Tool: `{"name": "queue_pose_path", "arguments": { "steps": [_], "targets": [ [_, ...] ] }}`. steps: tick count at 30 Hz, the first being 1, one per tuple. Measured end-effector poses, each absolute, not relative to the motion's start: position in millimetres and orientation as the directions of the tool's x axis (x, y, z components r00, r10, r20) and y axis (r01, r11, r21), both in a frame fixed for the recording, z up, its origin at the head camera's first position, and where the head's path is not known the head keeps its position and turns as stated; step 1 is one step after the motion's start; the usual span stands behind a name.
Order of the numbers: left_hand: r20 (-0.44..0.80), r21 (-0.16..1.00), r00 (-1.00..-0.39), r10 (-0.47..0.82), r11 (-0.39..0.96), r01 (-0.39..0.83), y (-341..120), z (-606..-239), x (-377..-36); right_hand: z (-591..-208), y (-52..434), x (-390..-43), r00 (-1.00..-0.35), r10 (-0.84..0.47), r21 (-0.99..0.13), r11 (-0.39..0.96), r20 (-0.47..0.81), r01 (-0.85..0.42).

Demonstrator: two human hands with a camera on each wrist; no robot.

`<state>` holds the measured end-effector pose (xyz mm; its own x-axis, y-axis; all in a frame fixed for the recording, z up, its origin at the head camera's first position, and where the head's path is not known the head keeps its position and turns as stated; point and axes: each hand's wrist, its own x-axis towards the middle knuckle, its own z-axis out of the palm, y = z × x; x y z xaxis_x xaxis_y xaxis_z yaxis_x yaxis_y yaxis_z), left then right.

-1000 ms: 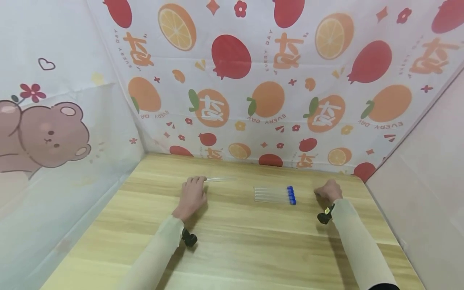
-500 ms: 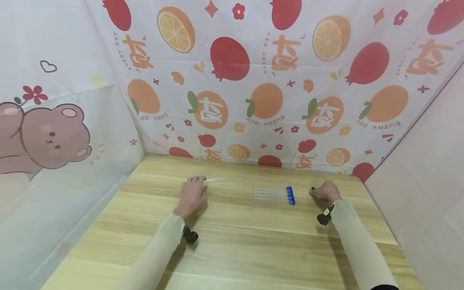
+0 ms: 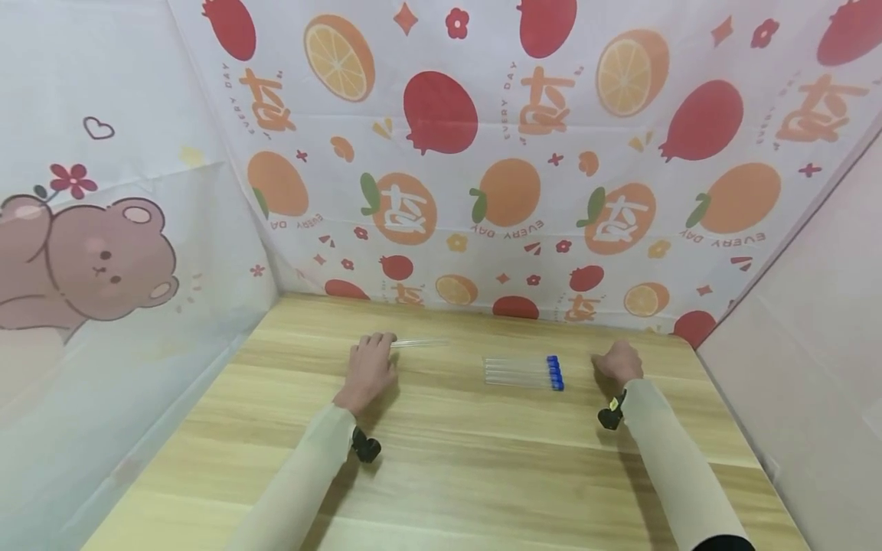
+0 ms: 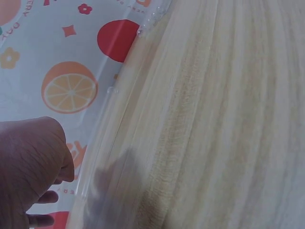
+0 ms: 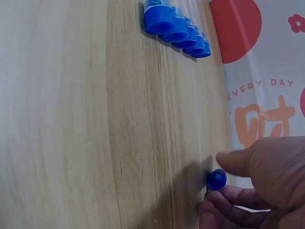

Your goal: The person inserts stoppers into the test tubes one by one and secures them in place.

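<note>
My left hand (image 3: pixel 370 373) is at the left end of clear thin tubes (image 3: pixel 420 343) lying near the table's back edge. In the left wrist view a clear tube (image 4: pixel 97 143) ends close beside the bent fingers (image 4: pixel 66 169); whether they grip it I cannot tell. My right hand (image 3: pixel 620 363) is low over the table at right. In the right wrist view its curled fingers (image 5: pixel 238 195) and thumb surround a small blue cap (image 5: pixel 217 179); the head view hides this cap. Several clear tubes with blue caps (image 3: pixel 555 373) lie in a row between the hands.
The wooden table (image 3: pixel 482 467) meets a fruit-printed curtain (image 3: pixel 510 252) at the back. White panels stand left and right, the left one printed with a bear (image 3: pixel 110 260). Both wrists carry small black cameras (image 3: pixel 365 445).
The blue cap seen at my right fingertips half a second ago is now hidden in the head view. That hand has shifted slightly. My left hand stays at the tubes.
</note>
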<state>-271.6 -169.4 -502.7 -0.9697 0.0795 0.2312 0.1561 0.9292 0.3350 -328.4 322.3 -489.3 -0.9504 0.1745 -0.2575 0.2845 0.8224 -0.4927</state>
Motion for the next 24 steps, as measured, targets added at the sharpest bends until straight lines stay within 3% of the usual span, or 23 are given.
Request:
{"name": "queue_pose_path", "arguments": {
  "steps": [11,24],
  "targets": [
    [0.225,0.332,-0.971,0.078,0.931,0.152,-169,-500,-274,-483,321,-331,-0.967,0.121,-0.440,0.873,-0.222,0.210],
    [0.173,0.358,-0.982,0.078,0.924,0.136,-164,-502,-286,-482,318,-330,-0.959,0.108,-0.444,0.869,-0.262,0.219]
  ]
}}
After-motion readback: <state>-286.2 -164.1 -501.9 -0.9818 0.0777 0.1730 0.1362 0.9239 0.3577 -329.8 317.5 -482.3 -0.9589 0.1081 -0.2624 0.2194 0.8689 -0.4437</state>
